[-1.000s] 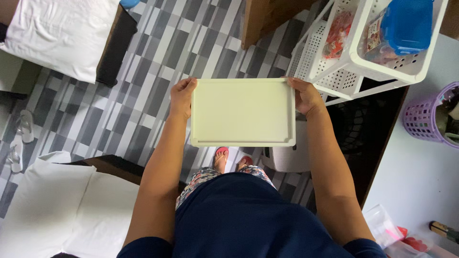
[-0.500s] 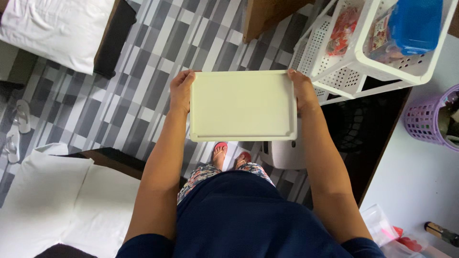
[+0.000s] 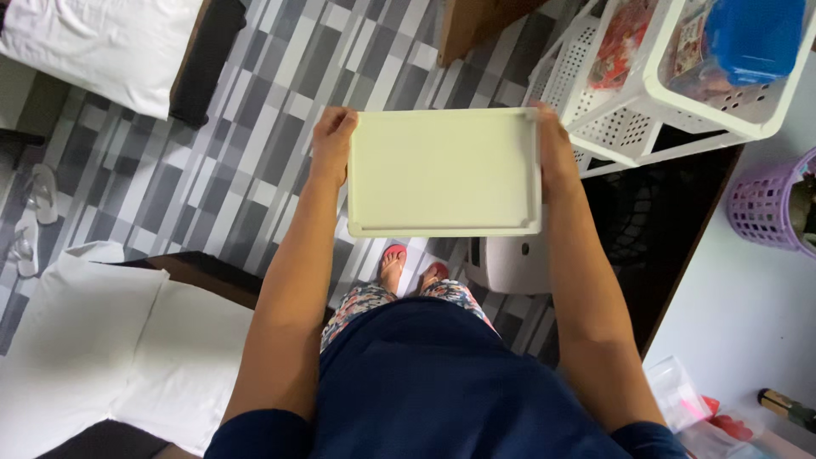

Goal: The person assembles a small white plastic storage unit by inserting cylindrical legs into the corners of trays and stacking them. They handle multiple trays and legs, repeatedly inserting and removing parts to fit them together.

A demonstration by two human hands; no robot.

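Left hand [image 3: 331, 144] and right hand [image 3: 552, 144]: fingers curled, gripping opposite short edges of a cream rectangular plastic tray [image 3: 444, 172]. Tray held level, chest-high, above grey patterned floor [image 3: 255, 102], beside white perforated plastic rack [image 3: 646, 110]. Not set down.

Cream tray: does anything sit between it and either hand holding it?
Nothing visible does. The left hand grips the cream tray directly at its left edge, and the right hand grips its right edge. The white basket rack stands beside the right hand, not between.
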